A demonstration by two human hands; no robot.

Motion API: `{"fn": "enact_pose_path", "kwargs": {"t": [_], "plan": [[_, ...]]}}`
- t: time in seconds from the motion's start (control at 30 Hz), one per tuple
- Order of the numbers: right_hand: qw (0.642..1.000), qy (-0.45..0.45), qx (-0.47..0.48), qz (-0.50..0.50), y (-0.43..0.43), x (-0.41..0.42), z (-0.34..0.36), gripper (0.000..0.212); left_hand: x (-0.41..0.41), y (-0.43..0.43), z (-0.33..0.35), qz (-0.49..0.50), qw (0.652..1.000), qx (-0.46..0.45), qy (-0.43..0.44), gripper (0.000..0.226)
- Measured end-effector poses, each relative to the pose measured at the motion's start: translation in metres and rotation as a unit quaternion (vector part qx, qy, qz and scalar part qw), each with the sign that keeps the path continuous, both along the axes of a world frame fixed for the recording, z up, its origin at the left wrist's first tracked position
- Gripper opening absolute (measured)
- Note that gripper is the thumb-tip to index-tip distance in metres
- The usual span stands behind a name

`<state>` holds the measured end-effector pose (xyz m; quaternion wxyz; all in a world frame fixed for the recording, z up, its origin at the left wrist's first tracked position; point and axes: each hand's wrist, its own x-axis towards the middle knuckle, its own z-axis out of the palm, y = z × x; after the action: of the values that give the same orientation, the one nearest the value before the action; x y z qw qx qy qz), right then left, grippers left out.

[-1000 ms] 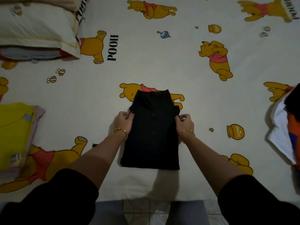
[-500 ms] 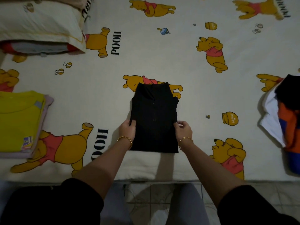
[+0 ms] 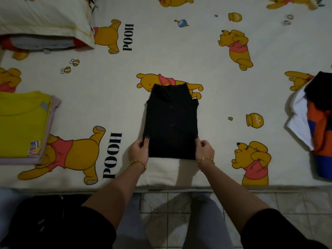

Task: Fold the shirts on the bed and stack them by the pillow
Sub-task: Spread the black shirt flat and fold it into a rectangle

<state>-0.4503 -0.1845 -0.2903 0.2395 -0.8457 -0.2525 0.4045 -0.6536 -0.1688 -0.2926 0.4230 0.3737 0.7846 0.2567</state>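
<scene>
The shirt (image 3: 171, 123) lies in the middle of the bed (image 3: 179, 51), straight ahead of me and close to the near edge. It is black, folded to a narrow rectangle, buttons up. Its long axis runs directly away from me: collar at the far end, folded hem nearest my wrists.

My left hand (image 3: 139, 149) pinches the near left corner, thumb on top of the cloth, fingers curled at the edge. My right hand (image 3: 204, 150) pinches the near right corner the same way. Both grip the shirt and nothing else, one on each long side, level with each other. I cannot tell how far my fingers reach under the fabric.

The stack (image 3: 21, 123), yellow on top, sits well to my left, near the front edge of the bed, with the pillow (image 3: 43, 17) beyond it at the far left corner. A pile (image 3: 318, 114) of loose shirts waits at the far right.

So the shirt must travel left, across its own long axis, and my left hand is the nearer to the stack. I judge the folding of this one done, or lacking one last fold of hem to collar. With only the near corners held, the far half could sag open in a lift, so I would slide my fingers deeper first.
</scene>
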Motion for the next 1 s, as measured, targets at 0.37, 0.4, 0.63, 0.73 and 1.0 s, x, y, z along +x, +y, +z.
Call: {"fn": "enact_pose_path", "kwargs": {"t": [0.37,0.4,0.63,0.73,1.0], "plan": [[0.999,-0.015,0.039,0.020,-0.021,0.007,0.001,0.026,-0.004,-0.017,-0.004,0.057,0.997,-0.007,-0.048,0.013],[0.999,-0.013,0.034,0.019,-0.023,0.007,0.000,0.026,-0.005,-0.019,-0.006,0.059,0.997,-0.018,-0.053,0.016],[0.999,-0.022,0.021,0.036,-0.038,0.006,-0.005,0.019,-0.017,-0.045,-0.007,0.086,0.996,0.005,0.036,0.033],[0.999,-0.032,0.016,0.039,-0.042,0.003,-0.006,0.021,-0.010,-0.055,-0.004,0.097,0.995,-0.005,-0.001,0.032],[0.998,-0.034,0.061,0.003,-0.046,0.000,0.000,0.014,0.004,-0.047,0.003,0.120,0.991,0.020,-0.055,0.014]]}}
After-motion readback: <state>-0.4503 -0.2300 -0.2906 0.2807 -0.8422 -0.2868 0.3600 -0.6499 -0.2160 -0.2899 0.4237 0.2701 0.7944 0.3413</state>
